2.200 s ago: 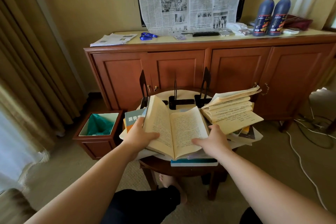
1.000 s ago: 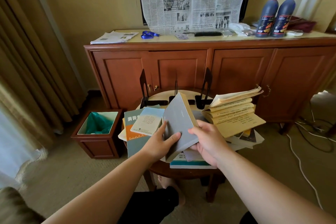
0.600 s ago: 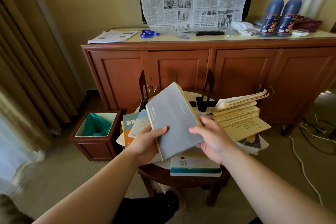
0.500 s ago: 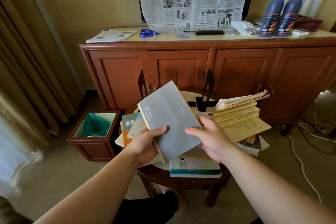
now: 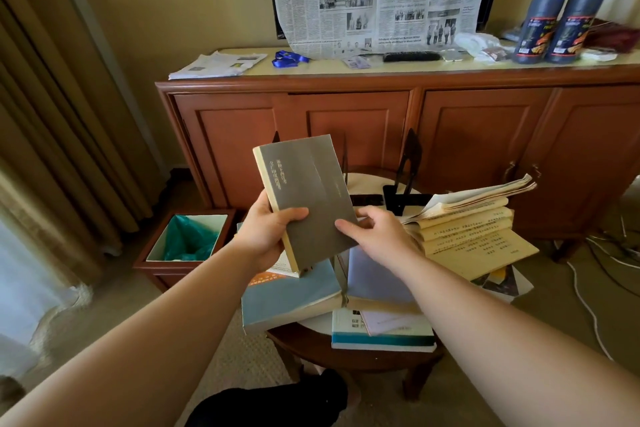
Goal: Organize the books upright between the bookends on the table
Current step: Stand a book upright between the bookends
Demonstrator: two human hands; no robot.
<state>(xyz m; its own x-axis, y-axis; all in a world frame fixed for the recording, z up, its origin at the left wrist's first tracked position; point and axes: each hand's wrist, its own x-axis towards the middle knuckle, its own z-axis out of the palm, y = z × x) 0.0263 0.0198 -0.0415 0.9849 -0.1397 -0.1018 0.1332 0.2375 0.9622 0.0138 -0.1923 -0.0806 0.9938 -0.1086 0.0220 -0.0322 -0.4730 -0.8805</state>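
A closed grey book [image 5: 306, 198] is lifted above the small round table [image 5: 349, 352], tilted with its spine to the left. My left hand [image 5: 266, 230] grips its spine edge, thumb on the cover. My right hand [image 5: 375, 230] holds its lower right edge with curled fingers. Black bookends [image 5: 405, 177] stand at the table's back, partly hidden behind the book. Other books lie flat: a blue-grey one [image 5: 287, 295], a teal-striped one [image 5: 381, 336], and a stack of open yellowed books [image 5: 474, 229] on the right.
A wooden sideboard [image 5: 415, 121] stands right behind the table, carrying two dark bottles [image 5: 561, 14], papers and a hanging newspaper. A wooden bin with a green liner [image 5: 187, 239] sits on the floor to the left. White cables [image 5: 588, 308] trail on the carpet at right. Curtains hang at left.
The open book was shut and lifted off the table with both hands. It now sits higher and more upright, spine turned left.
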